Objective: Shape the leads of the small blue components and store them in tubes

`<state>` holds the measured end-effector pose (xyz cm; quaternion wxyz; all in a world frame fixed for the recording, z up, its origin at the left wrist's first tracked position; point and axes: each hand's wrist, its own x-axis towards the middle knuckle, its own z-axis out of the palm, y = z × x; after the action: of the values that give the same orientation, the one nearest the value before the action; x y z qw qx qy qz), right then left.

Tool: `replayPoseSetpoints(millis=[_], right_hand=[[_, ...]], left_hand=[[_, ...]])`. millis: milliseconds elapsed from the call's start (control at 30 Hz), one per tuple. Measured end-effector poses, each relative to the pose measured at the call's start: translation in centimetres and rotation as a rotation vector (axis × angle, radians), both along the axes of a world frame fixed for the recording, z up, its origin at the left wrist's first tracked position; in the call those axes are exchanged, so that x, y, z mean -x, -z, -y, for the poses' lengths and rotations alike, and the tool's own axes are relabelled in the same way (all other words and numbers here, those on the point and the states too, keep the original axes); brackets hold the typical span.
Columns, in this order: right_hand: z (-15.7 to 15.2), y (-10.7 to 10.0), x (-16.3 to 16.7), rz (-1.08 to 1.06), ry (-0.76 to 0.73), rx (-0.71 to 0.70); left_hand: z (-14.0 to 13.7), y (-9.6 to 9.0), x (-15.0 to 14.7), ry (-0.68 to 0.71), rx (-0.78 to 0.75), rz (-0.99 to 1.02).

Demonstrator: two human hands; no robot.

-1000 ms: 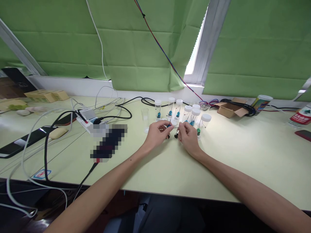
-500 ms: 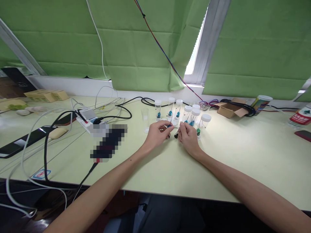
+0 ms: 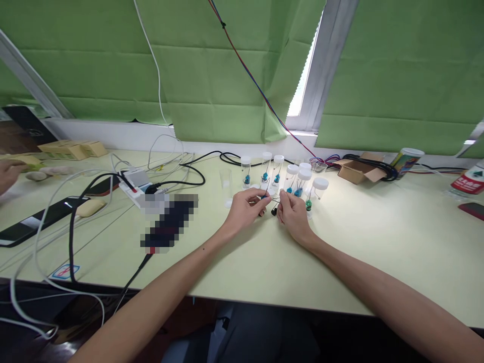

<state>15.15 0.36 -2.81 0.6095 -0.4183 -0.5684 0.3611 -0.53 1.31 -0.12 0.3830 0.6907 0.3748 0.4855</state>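
My left hand [image 3: 246,207] is closed in a pinch on a small blue part [image 3: 264,197] with a thin dark wire standing up from it. Close to its right, my right hand [image 3: 294,214] is closed, thumb against forefinger, on a thin black wire [image 3: 276,200] that runs between the two hands. A small black piece [image 3: 274,212] shows just below the right fingers. Behind the hands stand several clear tubes with white lids, such as this tube [image 3: 246,169], holding blue parts with wires. The rightmost tube [image 3: 309,199] holds a green part.
An uncapped clear tube [image 3: 226,185] stands left of my left hand. Further left lie a power strip [image 3: 138,189], tangled cables and a blurred dark device [image 3: 170,222]. An opened cardboard box [image 3: 353,174] and a can [image 3: 407,162] are at back right. Another person's hand [image 3: 9,174] is at far left.
Another person's hand has come into view at the far left edge. Both my hands stay in nearly the same place, with only slight finger movement.
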Motion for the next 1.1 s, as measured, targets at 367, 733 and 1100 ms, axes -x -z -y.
replayPoseSetpoints(millis=[367,733,1100], right_hand=[[0.49,-0.41,0.19,0.067,0.034,-0.073],[0.50,-0.21,0.12,0.096,0.042,-0.147],[0.43,-0.23,0.10,0.115,0.063,-0.168]], left_hand=[[-0.09,-0.45,0.13,0.038,0.172,0.103],[0.03,-0.87,0.13,0.065,0.260,0.184],[0.25,-1.03,0.06,0.082,0.281,0.195]])
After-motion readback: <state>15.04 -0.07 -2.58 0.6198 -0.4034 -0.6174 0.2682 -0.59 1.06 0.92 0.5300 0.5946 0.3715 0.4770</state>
